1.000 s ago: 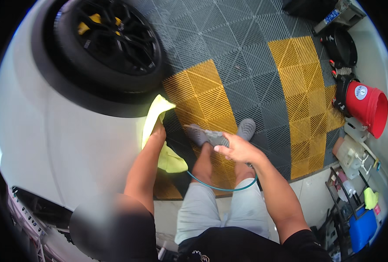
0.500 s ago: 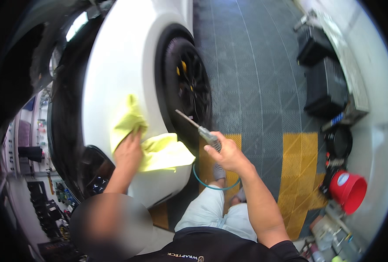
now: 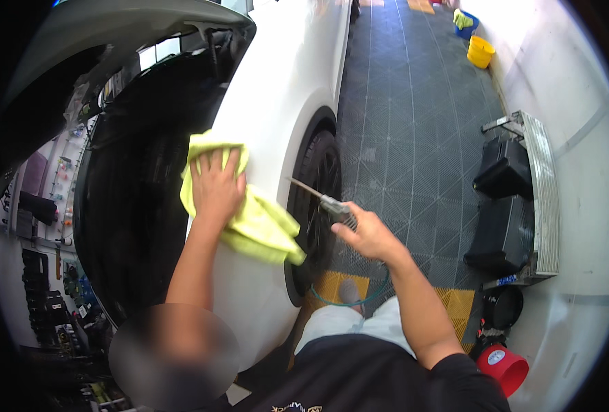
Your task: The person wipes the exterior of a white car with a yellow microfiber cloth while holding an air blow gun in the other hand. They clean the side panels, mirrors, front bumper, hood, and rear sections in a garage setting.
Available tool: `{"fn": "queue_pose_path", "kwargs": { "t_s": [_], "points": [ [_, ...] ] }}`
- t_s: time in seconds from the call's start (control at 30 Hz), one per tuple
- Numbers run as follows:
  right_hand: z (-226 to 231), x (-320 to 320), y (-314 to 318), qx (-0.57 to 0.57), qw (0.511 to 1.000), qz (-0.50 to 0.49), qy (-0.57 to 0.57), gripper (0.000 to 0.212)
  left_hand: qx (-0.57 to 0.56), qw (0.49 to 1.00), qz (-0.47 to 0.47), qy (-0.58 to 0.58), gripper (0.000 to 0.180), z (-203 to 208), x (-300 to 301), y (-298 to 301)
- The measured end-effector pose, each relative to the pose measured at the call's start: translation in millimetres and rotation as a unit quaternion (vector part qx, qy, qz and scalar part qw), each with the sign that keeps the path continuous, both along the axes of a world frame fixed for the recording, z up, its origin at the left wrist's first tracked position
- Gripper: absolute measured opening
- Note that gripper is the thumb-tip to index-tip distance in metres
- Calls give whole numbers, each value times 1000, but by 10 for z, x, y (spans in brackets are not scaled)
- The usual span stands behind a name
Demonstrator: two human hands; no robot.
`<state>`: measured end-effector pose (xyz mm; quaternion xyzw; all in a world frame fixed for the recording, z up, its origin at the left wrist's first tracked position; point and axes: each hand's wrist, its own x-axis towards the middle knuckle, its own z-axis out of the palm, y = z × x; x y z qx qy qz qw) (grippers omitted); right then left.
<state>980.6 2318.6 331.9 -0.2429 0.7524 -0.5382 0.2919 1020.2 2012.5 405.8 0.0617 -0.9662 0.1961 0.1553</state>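
Note:
A yellow-green microfibre cloth (image 3: 260,223) lies over the white front fender (image 3: 273,110) of a car, its loose end trailing toward me. My left hand (image 3: 216,189) presses flat on the bunched part of it, fingers spread. In my right hand (image 3: 369,232) is a grey air blow gun (image 3: 336,209), fingers wrapped round its grip. Its thin metal nozzle points forward and left, over the wheel arch. A teal hose (image 3: 359,302) loops below that hand. The black wheel (image 3: 321,178) shows partly behind the gun.
The raised hood (image 3: 146,34) and dark engine bay (image 3: 146,165) are at left. Along the right wall stand black cases (image 3: 500,233), a metal platform (image 3: 546,199) and a red bucket (image 3: 503,367). Yellow (image 3: 481,52) and blue buckets (image 3: 465,26) stand far off. Grey tiles (image 3: 414,137) cover the floor.
My left hand has slid forward along the fender, and the cloth has moved with it. The right hand still holds the blow gun. The view has shifted, showing more of the car and floor ahead.

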Motion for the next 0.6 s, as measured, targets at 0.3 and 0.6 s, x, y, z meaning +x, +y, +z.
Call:
{"fn": "queue_pose_path", "kwargs": {
  "t_s": [0.3,0.6],
  "points": [
    [-975,-849,292,-3,994,105,-12,42,42,976,-57,-207,44,-1390,1185,423],
    [-1099,-2705,53,38,997,-66,1,50,119,953,243,-135,58,-71,-505,523]
  ]
}}
